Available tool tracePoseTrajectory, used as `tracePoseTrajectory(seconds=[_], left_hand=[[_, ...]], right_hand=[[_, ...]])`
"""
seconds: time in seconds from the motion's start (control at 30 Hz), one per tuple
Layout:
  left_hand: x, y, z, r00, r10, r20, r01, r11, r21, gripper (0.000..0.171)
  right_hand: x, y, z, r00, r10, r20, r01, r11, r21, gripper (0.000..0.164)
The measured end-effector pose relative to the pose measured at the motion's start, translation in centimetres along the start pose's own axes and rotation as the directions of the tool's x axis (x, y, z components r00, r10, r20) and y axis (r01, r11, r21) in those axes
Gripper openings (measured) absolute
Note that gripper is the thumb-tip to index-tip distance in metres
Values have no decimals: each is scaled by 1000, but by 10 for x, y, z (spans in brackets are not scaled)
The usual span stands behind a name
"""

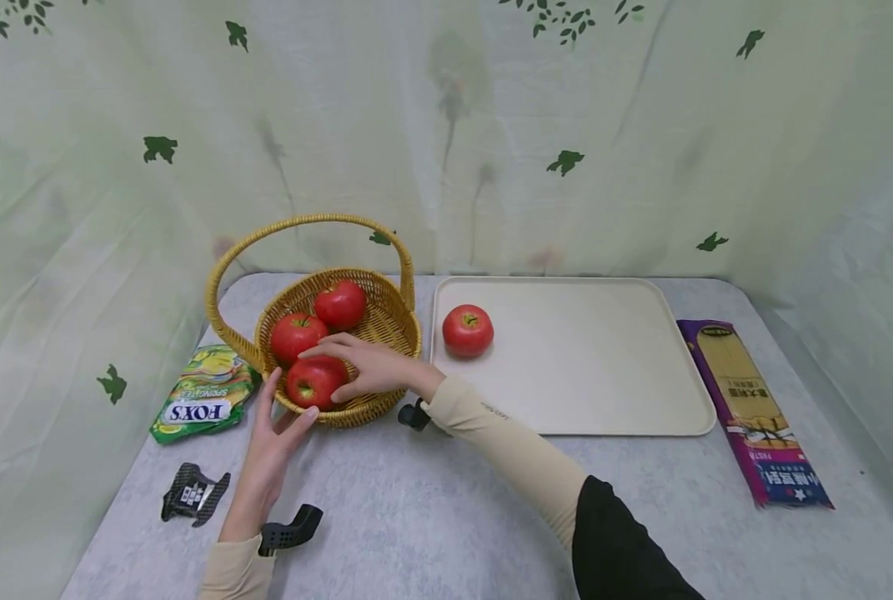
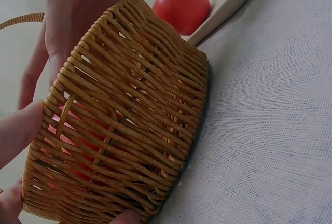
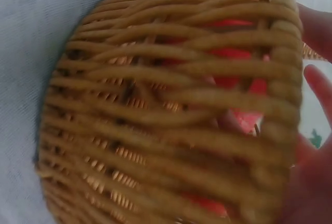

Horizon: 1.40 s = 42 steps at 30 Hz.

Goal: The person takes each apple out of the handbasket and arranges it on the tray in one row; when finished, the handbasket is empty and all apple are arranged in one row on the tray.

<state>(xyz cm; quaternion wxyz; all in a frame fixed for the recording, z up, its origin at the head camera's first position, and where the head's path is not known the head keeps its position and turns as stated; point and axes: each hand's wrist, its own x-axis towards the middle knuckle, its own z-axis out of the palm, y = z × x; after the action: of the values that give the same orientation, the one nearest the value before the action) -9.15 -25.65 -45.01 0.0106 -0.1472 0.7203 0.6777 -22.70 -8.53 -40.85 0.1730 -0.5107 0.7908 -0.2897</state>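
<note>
A woven basket (image 1: pixel 386 406) with a tall arched handle (image 1: pixel 308 219) holds three red apples. My left hand (image 1: pixel 269 450) holds the basket's near left side, thumb at the rim. Inside the basket, my right hand (image 1: pixel 374 367) grips the nearest apple (image 1: pixel 314 383), fingers over its far side and thumb at its near right. Behind it lie another apple (image 1: pixel 296 335) and, farther back, a third apple (image 1: pixel 341 305). The left wrist view shows the basket's woven wall (image 2: pixel 129 99) close up, with red behind the gaps. In the right wrist view, the wall (image 3: pixel 171 105) hides most of the apples.
A cream tray (image 1: pixel 581 358) stands right of the basket, with one apple (image 1: pixel 468 331) at its left end. A pasta pack (image 1: pixel 754 417) lies farther right. At the left are a green Fox's bag (image 1: pixel 204 392) and a small black packet (image 1: pixel 193 493).
</note>
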Motion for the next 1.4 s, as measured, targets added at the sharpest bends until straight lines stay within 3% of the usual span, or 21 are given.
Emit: tracePoseTrajectory(seconds=[0.3,0.47,0.7,0.9,1.03,1.17,1.4], left_hand=[[3,-1,-1,1000,-4,4,4,1000,-17,85],[3,-2,0,1000,-7,-1,7,1000,-20,84],[2,-1,0,1000,-2,-3,2,1000,-14,84],[1,-2,0,1000,17,-1,-17,1000,-19,83],[0,-2,1,1000,27,1,-27,999,-21,83],[1,-3,0,1000,29,4,-29,999,-28,83],[1,-4,0,1000,21,1,-21,999,-34,83]], right_hand=[[14,-5,13,996,76,43,-72,994,-86,70],[17,-4,21,995,97,8,-96,990,-103,69],[15,1,23,991,102,-85,-102,995,12,62],[9,7,14,986,116,-123,-99,986,132,60],[0,10,3,981,131,-141,-85,952,294,59],[-9,15,-7,976,152,-154,-69,892,446,60],[-31,26,-26,967,173,-186,-35,815,578,62]])
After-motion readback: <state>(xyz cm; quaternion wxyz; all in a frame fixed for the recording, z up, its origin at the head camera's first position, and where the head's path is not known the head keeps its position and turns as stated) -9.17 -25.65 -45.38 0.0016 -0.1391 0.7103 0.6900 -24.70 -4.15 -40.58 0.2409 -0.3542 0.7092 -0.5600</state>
